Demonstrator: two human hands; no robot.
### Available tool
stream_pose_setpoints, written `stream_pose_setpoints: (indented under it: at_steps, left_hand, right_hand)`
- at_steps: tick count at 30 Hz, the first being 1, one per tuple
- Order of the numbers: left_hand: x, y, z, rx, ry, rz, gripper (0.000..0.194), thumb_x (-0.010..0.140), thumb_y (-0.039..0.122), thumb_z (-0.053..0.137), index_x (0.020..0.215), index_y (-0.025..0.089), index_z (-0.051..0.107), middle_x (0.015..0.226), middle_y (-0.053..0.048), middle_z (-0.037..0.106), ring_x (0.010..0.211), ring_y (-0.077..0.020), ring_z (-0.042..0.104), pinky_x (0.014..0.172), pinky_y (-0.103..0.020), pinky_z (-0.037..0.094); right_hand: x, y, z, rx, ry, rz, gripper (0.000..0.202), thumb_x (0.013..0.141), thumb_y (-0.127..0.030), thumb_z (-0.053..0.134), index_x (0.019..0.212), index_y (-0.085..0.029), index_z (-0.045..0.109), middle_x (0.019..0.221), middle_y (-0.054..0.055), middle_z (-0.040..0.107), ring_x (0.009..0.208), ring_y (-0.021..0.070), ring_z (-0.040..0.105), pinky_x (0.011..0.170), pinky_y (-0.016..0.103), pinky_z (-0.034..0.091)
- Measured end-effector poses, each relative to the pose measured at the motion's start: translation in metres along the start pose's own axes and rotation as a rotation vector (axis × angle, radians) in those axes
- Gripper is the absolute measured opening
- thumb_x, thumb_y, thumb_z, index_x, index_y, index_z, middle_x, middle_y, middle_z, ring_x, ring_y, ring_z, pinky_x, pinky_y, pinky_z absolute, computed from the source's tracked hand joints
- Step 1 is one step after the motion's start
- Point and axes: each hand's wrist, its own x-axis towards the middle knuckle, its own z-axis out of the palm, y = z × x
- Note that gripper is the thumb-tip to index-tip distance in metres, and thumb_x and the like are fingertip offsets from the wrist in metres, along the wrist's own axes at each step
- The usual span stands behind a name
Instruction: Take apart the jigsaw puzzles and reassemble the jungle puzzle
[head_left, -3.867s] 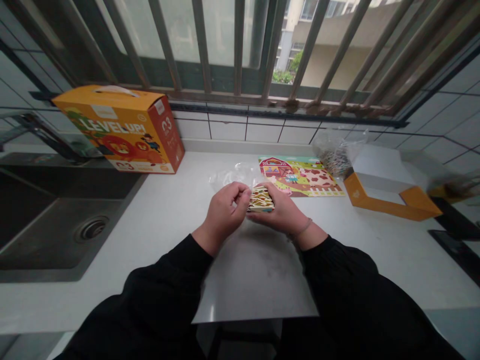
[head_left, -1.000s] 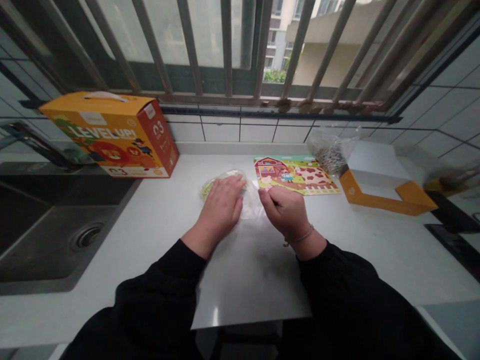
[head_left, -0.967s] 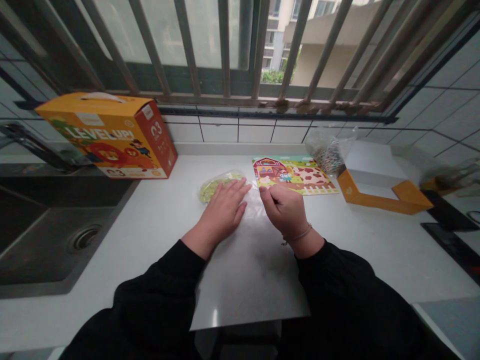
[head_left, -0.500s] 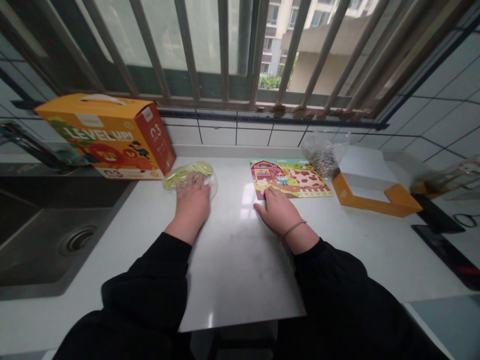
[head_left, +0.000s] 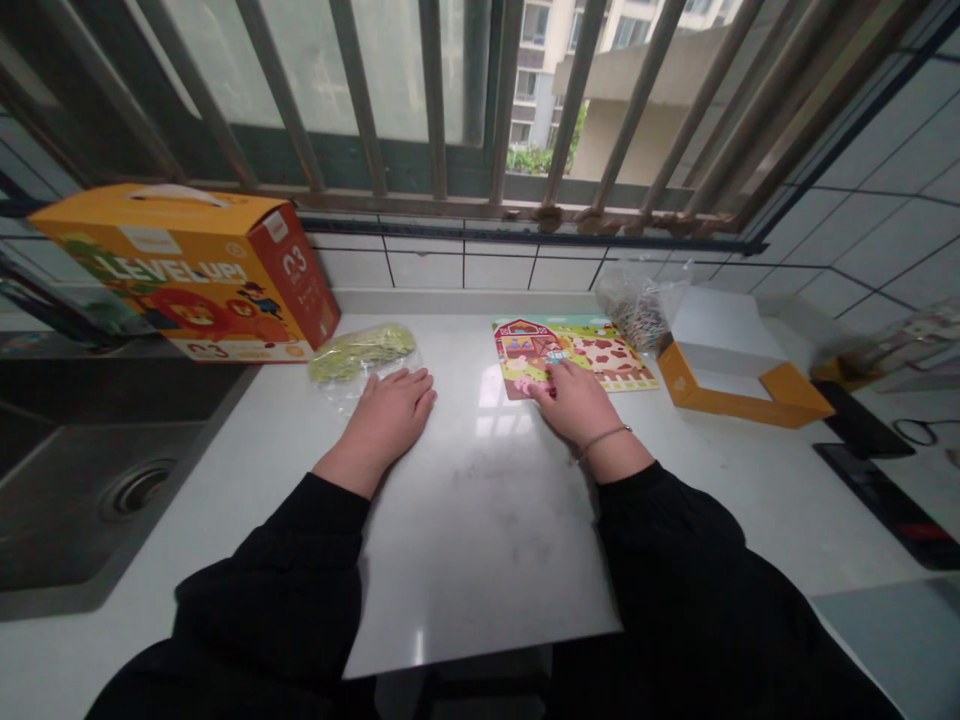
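My left hand [head_left: 394,415] lies palm down on the white counter [head_left: 480,540], its fingers outstretched. Its fingertips are at the near right edge of a clear plastic bag [head_left: 364,352] with flat yellow-green pieces inside. My right hand [head_left: 581,405], with a thin bracelet at the wrist, rests over the near edge of a colourful farm picture board [head_left: 611,355] showing a barn and a cow. The thumb is apart from the fingers, which lie on the picture, and I see nothing held. The hand covers part of the board's lower middle.
At the left stands an orange "LEVEL UP!" carton [head_left: 180,275], beside a dark sink [head_left: 45,470]. Right of the board are a clear bag of small pieces [head_left: 641,310] and an open orange-and-white box [head_left: 739,400]. Dark flat objects [head_left: 889,505] lie farther right. A barred window is behind.
My left hand has come off the bag, towards me and to the right. My right hand has slid rightwards and slightly farther onto the board. The view has shifted a little.
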Motion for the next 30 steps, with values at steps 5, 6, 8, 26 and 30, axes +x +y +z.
stream_pose_setpoints:
  at_steps: [5,6,8,26,30]
  left_hand:
    - [0.001,-0.005,-0.004,0.024,0.078,-0.104,0.043,0.11,0.034,0.043,0.133,0.022,0.077,0.159,-0.012,0.066,0.152,-0.0419,0.054,0.129,-0.077,0.028]
    - [0.0,-0.005,-0.004,0.02,0.094,-0.107,0.042,0.109,0.034,0.044,0.129,0.022,0.079,0.157,-0.013,0.067,0.152,-0.0429,0.054,0.129,-0.078,0.027]
    - [-0.001,-0.003,-0.004,0.006,0.13,-0.108,0.04,0.109,0.035,0.046,0.121,0.021,0.081,0.151,-0.014,0.072,0.15,-0.0441,0.055,0.128,-0.08,0.027]
    - [-0.009,0.026,-0.007,-0.339,0.262,0.1,0.038,0.109,0.036,0.048,0.127,0.02,0.077,0.138,-0.011,0.079,0.131,-0.027,0.072,0.118,-0.047,0.055]
    - [-0.009,0.027,-0.011,-0.292,0.255,-0.12,0.038,0.108,0.036,0.046,0.111,0.021,0.08,0.115,-0.011,0.085,0.106,-0.0285,0.078,0.094,-0.041,0.06]
  right_hand:
    - [0.021,0.077,-0.002,-0.065,0.051,0.48,0.06,0.107,-0.049,0.056,0.143,-0.002,0.067,0.14,0.032,0.067,0.134,0.0408,0.064,0.113,0.049,0.048]
    - [0.023,0.087,-0.002,-0.054,0.056,0.491,0.061,0.106,-0.049,0.057,0.147,-0.005,0.066,0.144,0.031,0.066,0.136,0.0404,0.063,0.114,0.05,0.047]
    - [0.026,0.1,-0.001,-0.035,0.061,0.486,0.063,0.106,-0.053,0.058,0.152,-0.011,0.064,0.149,0.028,0.064,0.14,0.0401,0.061,0.116,0.05,0.045]
    - [0.024,0.081,0.001,0.006,-0.016,0.182,0.073,0.096,-0.064,0.071,0.145,-0.01,0.067,0.135,0.025,0.068,0.132,0.0386,0.061,0.114,0.046,0.047]
    - [0.013,0.061,-0.009,-0.027,-0.072,0.146,0.071,0.09,-0.072,0.076,0.132,-0.014,0.073,0.129,0.023,0.069,0.123,0.039,0.066,0.106,0.047,0.051]
